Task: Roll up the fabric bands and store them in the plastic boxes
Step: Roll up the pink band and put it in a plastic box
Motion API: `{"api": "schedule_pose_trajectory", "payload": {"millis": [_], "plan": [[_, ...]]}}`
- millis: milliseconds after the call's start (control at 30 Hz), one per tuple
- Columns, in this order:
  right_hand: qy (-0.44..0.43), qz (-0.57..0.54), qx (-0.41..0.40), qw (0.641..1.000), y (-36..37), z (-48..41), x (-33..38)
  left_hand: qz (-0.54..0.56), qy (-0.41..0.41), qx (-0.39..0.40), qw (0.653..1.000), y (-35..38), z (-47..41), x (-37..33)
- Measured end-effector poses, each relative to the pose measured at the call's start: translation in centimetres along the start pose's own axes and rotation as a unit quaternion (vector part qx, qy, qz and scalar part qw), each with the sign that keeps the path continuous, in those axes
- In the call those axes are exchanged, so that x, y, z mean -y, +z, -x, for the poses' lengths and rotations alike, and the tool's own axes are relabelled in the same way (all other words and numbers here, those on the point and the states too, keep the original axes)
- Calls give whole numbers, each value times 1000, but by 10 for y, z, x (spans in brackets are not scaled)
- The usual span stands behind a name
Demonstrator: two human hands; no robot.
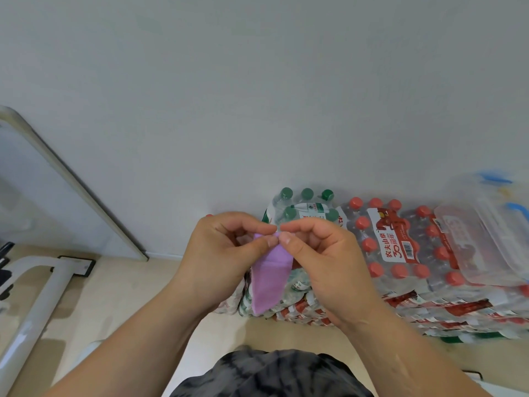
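Stacked bottled-water packs (395,253) fill the floor right of centre, against the wall (257,81). Clear plastic boxes (481,233) occupy the stack's right end; its capped top to their left lies bare. Open floor (128,296) lies left of the stack, hemmed by a leaning panel (57,196) and a white tubular frame (40,308). Left hand (217,253) and right hand (326,259), pinching a purple band (270,282), occupy the air before the stack.

The fabric band (270,279) was plain lilac. Just behind it showed green caps (307,193); to its right, red caps (369,245). Further right, the plastic box (469,239) was clear, with blue clips (516,209). Below the band, the shirt (272,373) was mottled grey-black.
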State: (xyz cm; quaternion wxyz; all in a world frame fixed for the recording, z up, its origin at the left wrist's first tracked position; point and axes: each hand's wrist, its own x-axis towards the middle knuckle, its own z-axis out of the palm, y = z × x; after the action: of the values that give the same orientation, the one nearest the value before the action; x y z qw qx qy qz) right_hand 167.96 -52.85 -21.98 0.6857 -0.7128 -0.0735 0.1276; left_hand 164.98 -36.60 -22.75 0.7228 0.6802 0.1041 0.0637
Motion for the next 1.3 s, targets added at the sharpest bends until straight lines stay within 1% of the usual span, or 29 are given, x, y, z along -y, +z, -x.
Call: {"api": "schedule_pose_trajectory", "payload": {"millis": [167, 267, 400, 467, 567, 767, 967, 1167, 1300], "plan": [[-9, 10, -18, 1000, -4, -1, -2, 13, -19, 19, 1000, 3, -1, 1], [-15, 9, -20, 1000, -4, -1, -2, 13, -23, 13, 1000, 4, -3, 3], [-24, 14, -57, 998, -5, -3, -4, 22, -33, 13, 999, 5, -5, 4], [-28, 20, -63, 997, -6, -3, -4, 29, -40, 19, 999, 6, -5, 4], [-34, 28, -60, 997, -8, -3, -4, 35, -44, 18, 998, 8, -5, 3], [-13, 3, -52, 999, -8, -3, -3, 12, -11, 10, 1000, 10, -9, 2], [-28, 14, -46, 998, -8, -4, -1, 32, -24, 19, 999, 10, -10, -1], [-16, -4, -53, 998, -7, -6, -3, 6, -16, 25, 1000, 10, -14, -2], [-31, 22, -60, 997, -7, -9, -4, 12, -16, 29, 999, 7, -14, -1]]}}
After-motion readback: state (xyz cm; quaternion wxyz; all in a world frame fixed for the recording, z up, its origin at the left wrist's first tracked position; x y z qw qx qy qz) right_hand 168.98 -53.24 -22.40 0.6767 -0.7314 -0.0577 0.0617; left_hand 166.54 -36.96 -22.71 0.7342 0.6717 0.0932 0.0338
